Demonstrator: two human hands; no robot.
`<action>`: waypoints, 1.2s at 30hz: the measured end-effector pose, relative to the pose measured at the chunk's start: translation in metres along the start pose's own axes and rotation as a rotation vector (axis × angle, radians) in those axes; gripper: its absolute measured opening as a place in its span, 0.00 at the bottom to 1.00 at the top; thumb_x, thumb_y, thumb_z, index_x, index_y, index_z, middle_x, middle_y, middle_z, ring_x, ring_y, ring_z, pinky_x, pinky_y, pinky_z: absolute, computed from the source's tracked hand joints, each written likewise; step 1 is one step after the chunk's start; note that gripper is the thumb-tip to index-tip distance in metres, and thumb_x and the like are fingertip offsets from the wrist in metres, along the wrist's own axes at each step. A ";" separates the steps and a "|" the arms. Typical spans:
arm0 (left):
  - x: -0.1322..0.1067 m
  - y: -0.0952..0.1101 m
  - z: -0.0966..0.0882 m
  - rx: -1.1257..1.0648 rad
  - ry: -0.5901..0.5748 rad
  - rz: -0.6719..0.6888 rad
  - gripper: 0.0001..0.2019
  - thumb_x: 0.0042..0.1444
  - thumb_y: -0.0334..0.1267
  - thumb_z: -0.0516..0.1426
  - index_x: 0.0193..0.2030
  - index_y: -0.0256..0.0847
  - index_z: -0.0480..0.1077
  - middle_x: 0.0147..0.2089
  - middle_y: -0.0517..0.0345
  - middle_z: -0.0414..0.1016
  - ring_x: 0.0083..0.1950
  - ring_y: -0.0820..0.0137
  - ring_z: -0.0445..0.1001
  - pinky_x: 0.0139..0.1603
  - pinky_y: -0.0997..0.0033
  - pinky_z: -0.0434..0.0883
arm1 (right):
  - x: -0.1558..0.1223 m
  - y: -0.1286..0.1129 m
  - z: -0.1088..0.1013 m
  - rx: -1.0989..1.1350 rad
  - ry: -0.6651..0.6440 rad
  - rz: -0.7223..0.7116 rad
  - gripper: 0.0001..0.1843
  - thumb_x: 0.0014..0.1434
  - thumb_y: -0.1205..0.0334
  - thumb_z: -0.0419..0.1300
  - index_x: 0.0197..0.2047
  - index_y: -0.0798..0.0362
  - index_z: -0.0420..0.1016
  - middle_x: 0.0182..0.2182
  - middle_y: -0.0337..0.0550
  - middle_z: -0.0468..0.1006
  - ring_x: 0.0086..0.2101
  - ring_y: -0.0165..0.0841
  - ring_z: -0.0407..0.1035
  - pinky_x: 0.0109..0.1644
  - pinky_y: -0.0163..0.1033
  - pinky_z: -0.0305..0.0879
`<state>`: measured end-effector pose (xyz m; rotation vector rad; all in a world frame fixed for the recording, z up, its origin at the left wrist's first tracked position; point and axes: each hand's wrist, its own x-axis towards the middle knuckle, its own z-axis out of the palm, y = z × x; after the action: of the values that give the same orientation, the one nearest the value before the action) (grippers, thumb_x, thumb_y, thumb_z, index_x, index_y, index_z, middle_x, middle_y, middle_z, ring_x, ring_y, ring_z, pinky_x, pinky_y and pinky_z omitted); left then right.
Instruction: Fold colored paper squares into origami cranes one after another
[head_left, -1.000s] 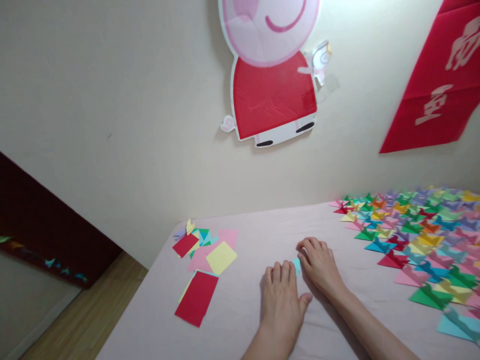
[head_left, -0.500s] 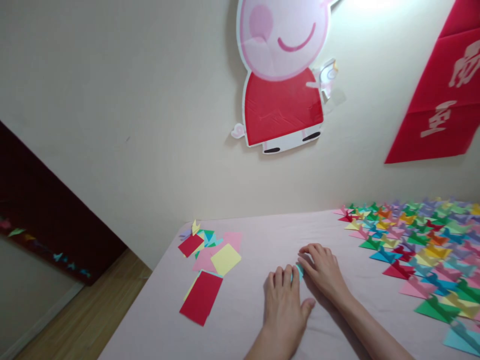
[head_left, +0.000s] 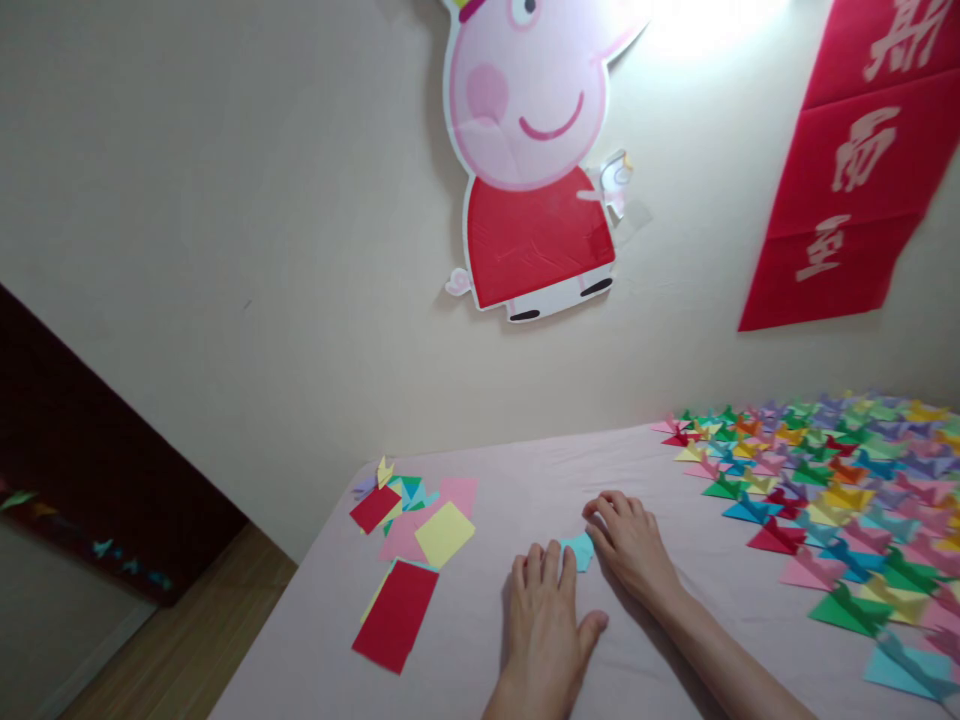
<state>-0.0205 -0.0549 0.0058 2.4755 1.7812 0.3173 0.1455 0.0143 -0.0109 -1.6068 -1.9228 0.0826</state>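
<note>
A small folded piece of light blue paper [head_left: 578,552] lies on the pink-covered surface between my two hands. My left hand [head_left: 545,612] rests flat with its fingers stretched out and thumb apart, the fingertips at the paper's left edge. Just beyond the paper's right side is my right hand [head_left: 631,540], its fingers loosely curved and nothing visibly held in them. Its thumb side faces the paper; whether it touches the paper I cannot tell.
Loose coloured sheets, with a red sheet [head_left: 396,615] and a yellow sheet [head_left: 445,534] among them, lie to the left. Many folded paper figures [head_left: 851,610] stand in rows at right. A pink pig cutout [head_left: 540,230] and a red banner [head_left: 832,200] hang on the wall.
My view has tilted up and turned slightly right. More of the light blue paper now shows between my hands, which have drawn slightly apart from it.
</note>
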 end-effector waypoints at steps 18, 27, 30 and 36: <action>0.013 0.020 -0.027 -0.327 0.152 -0.154 0.07 0.62 0.30 0.54 0.39 0.44 0.72 0.46 0.58 0.75 0.50 0.63 0.68 0.52 0.63 0.66 | 0.010 0.004 -0.030 0.279 -0.296 -0.117 0.11 0.58 0.61 0.56 0.25 0.50 0.73 0.33 0.42 0.77 0.39 0.39 0.67 0.46 0.43 0.63; 0.020 0.002 -0.011 -0.311 0.110 0.031 0.14 0.57 0.21 0.53 0.40 0.46 0.71 0.46 0.62 0.74 0.51 0.64 0.65 0.50 0.63 0.63 | -0.004 -0.009 -0.028 0.223 -0.235 -0.091 0.08 0.53 0.72 0.56 0.36 0.52 0.70 0.37 0.46 0.75 0.40 0.40 0.66 0.45 0.43 0.61; 0.019 -0.004 -0.008 -0.267 0.140 0.094 0.15 0.57 0.20 0.53 0.40 0.46 0.71 0.45 0.62 0.74 0.49 0.64 0.66 0.49 0.63 0.64 | -0.018 -0.013 -0.038 0.319 -0.293 -0.147 0.11 0.55 0.75 0.50 0.36 0.51 0.68 0.35 0.44 0.74 0.38 0.37 0.66 0.43 0.40 0.62; 0.015 -0.005 -0.011 -0.182 0.186 0.177 0.09 0.59 0.24 0.55 0.38 0.44 0.70 0.43 0.59 0.74 0.49 0.61 0.67 0.51 0.58 0.65 | -0.037 -0.022 -0.052 0.337 -0.359 -0.224 0.10 0.54 0.73 0.53 0.36 0.50 0.69 0.37 0.44 0.75 0.39 0.38 0.65 0.45 0.43 0.62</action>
<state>-0.0225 -0.0396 0.0179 2.5470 1.5139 0.7097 0.1543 -0.0416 0.0247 -1.2058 -2.2014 0.6040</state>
